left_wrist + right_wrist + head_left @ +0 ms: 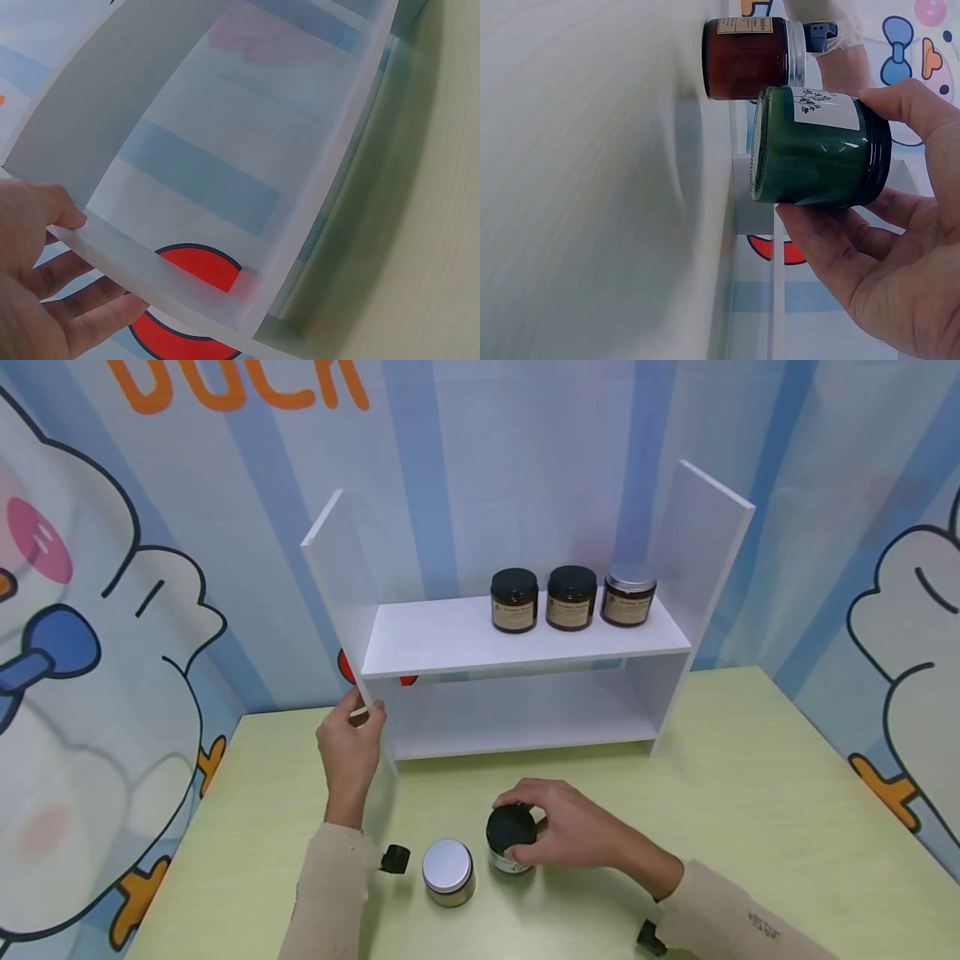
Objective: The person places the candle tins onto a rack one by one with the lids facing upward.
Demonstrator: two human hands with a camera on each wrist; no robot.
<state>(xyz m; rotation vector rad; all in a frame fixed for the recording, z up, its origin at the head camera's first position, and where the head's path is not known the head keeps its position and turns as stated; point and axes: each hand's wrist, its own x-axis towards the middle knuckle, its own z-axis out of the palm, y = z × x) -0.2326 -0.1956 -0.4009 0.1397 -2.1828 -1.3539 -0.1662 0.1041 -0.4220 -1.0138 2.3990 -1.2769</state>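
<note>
Right wrist: a round, black-lidded green glass jar [817, 154] is held by the right hand [904, 274]. It is probably slippery and breakable; its sides are best hugged.

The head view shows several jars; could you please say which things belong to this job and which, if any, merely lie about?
Likely in the job:
black-lidded green jar, in the right hand
white shelf unit, gripped by the left hand
silver-lidded amber jar
three labelled jars on the shelf unit

Merely around it:
table
cartoon backdrop
</note>
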